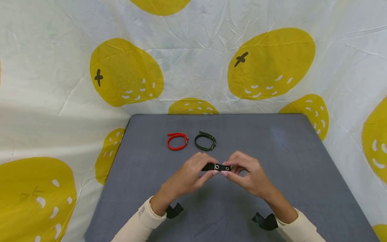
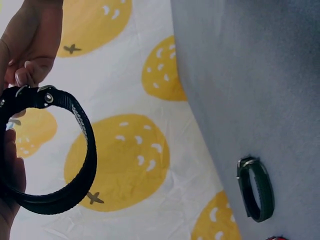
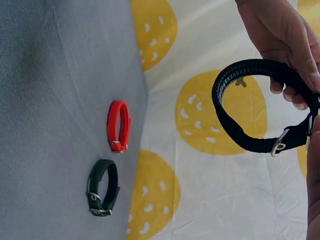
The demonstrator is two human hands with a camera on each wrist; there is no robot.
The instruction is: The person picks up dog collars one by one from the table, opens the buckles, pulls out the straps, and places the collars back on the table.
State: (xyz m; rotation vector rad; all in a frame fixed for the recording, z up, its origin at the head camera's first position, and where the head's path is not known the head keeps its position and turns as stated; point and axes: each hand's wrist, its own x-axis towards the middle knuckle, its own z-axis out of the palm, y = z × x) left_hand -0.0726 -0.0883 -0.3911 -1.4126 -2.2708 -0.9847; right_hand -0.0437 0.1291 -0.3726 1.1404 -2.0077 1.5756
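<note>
A black buckled collar [image 1: 223,167] with metal eyelets is held up over the table between both hands. My left hand [image 1: 188,173] pinches the strap on the buckle side, thumb below and fingers above. Close beside it, my right hand [image 1: 251,173] pinches the strap's eyeleted end. In the left wrist view the collar [image 2: 89,165] forms a closed round loop. The right wrist view shows a metal D-ring [image 3: 279,143] on its band. Beyond the hands, a red collar [image 1: 177,134] and a dark green collar [image 1: 207,134] lie looped side by side on the table.
A grey cloth-covered table [image 1: 145,195] spreads beneath the hands. Behind and beside it hangs a white curtain [image 1: 193,74] printed with yellow fruit. Black straps [image 1: 174,211] hang from the wrists by the cream sleeves [image 1: 145,216].
</note>
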